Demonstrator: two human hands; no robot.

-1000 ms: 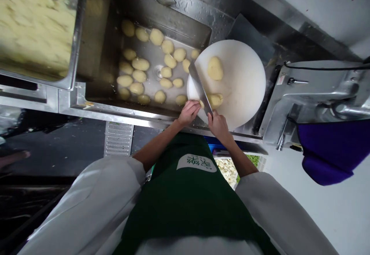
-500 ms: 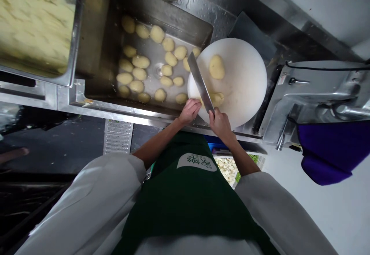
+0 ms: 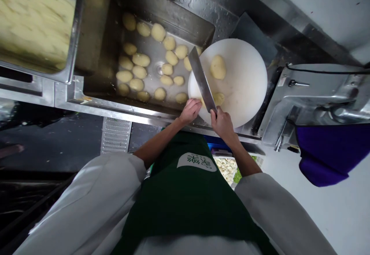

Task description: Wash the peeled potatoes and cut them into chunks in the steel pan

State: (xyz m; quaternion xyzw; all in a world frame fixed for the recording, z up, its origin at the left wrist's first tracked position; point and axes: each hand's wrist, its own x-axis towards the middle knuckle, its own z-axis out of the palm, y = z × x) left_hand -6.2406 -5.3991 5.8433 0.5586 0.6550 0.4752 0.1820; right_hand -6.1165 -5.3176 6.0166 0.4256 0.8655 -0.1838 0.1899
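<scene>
My right hand (image 3: 222, 123) is closed round the handle of a broad knife (image 3: 201, 79), whose blade points up and left across the edge of a round white cutting board (image 3: 245, 74). My left hand (image 3: 190, 111) has its fingers bent on a pale potato piece at the board's lower left, mostly hidden by the fingers and blade. Right of the blade lie cut potato slices (image 3: 219, 99). A whole peeled potato (image 3: 217, 67) rests higher on the board.
Several peeled potatoes (image 3: 141, 59) lie in the steel sink (image 3: 185, 20) left of the board. A metal tray (image 3: 73, 39) of sliced potato stands far left. A small basin (image 3: 300, 89) and purple cloth (image 3: 332, 151) are at right.
The knife and my right hand have shifted slightly right and down, away from my left hand. My left hand has stayed in nearly the same place.
</scene>
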